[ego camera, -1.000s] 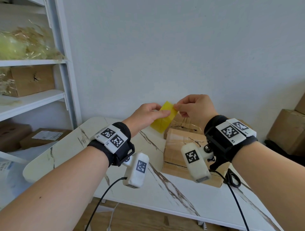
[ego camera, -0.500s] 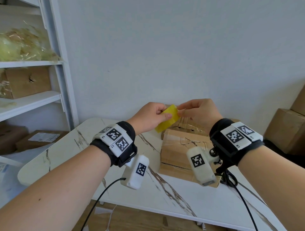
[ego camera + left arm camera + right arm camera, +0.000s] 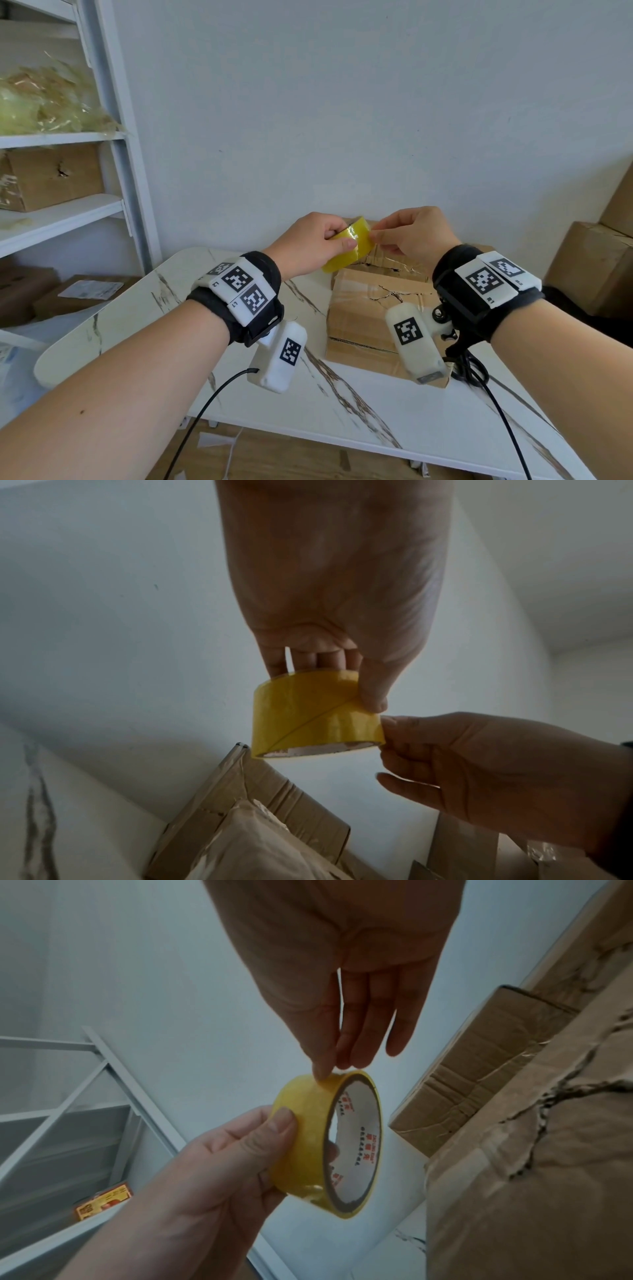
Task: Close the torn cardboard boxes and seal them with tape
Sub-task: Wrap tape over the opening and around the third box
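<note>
My left hand (image 3: 339,240) grips a yellow tape roll (image 3: 352,246) above the far end of the table, thumb on its outer face and fingers behind. My right hand (image 3: 380,236) pinches at the roll's outer layer with thumb and forefinger. In the left wrist view the roll (image 3: 315,715) shows a slanting tape edge. The right wrist view shows the roll (image 3: 308,1145) and its white printed core. Below the hands a torn cardboard box (image 3: 370,308) lies on the table, with a second taped box (image 3: 394,262) behind it.
The white marbled table (image 3: 239,394) ends near me. Black scissors (image 3: 469,373) lie beside the box's right corner. A white shelf unit (image 3: 113,171) with a cardboard box and plastic wrap stands at the left. More cardboard boxes (image 3: 589,267) are stacked at the right.
The roll has turned in my left hand so more of its outer band faces me. My right fingertips have stayed on it. No tape strip has come off.
</note>
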